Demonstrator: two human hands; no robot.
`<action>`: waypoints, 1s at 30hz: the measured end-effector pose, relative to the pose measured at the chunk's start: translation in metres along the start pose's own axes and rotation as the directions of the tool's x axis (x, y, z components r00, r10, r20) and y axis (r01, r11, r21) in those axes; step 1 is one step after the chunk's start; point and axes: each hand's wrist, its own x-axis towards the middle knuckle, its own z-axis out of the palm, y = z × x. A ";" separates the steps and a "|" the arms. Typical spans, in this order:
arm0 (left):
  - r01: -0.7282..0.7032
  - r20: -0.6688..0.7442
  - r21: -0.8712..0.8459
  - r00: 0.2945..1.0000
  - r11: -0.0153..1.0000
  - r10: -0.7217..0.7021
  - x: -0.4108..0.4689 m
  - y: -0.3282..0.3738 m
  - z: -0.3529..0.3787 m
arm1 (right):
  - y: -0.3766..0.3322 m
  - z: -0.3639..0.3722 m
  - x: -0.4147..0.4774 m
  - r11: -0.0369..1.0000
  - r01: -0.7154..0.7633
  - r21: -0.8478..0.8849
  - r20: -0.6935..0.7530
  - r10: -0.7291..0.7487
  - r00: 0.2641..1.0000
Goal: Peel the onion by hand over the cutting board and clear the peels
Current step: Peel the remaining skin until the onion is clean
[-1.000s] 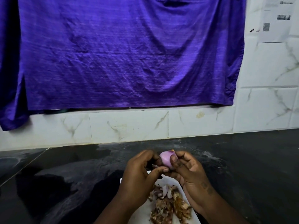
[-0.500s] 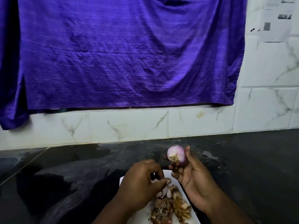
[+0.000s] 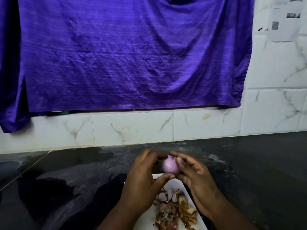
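Observation:
A small pink-purple onion [image 3: 169,166] is held up between both hands above the far end of the white cutting board [image 3: 180,185]. My left hand [image 3: 144,180] grips it from the left with thumb under it and fingers over the top. My right hand [image 3: 194,178] holds it from the right, fingertips at its top. A heap of brown and pink onion peels [image 3: 174,209] lies on the board below the hands. The near end of the board runs out of the frame.
The board sits on a dark, glossy stone countertop [image 3: 249,171]. Behind it stands a white marble-patterned tiled wall [image 3: 132,128], with a large purple cloth [image 3: 129,53] hanging over it. Papers [image 3: 289,19] are stuck at the upper right.
My left hand came off the onion, dropped towards the peels on the board, then rose again and took hold of the onion. The right hand kept the onion throughout, turning it.

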 end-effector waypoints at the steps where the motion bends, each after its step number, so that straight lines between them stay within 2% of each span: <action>1: 0.015 -0.012 -0.007 1.000 1.000 -0.015 0.001 -0.001 -0.001 | -0.001 -0.001 0.000 0.998 -0.020 0.055 0.006 0.020 1.000; 3: 0.044 -0.005 -0.038 0.999 0.998 -0.044 0.001 0.000 -0.002 | -0.004 -0.002 0.000 0.994 -0.046 0.099 0.011 0.045 0.999; 7: 0.061 0.060 -0.130 0.997 0.990 -0.053 0.001 0.002 0.000 | -0.005 -0.005 0.000 0.996 -0.065 0.058 0.027 0.064 0.998; 11: 0.052 0.054 -0.196 0.998 0.979 -0.042 0.000 0.005 -0.001 | -0.004 -0.003 -0.001 0.993 -0.084 0.086 0.057 0.080 0.995; 19: 0.098 0.023 -0.189 0.995 0.977 -0.095 0.001 0.003 0.002 | 0.000 0.002 -0.003 0.996 -0.090 0.024 0.103 0.087 0.991; 26: 0.172 0.078 -0.306 0.985 0.936 -0.155 -0.001 0.002 0.007 | 0.005 0.007 -0.004 0.998 -0.061 -0.027 0.106 0.064 0.992; 30: 0.201 0.130 -0.316 0.977 0.927 -0.168 -0.002 0.001 0.008 | 0.009 0.009 -0.004 0.996 -0.072 -0.062 0.104 0.078 0.992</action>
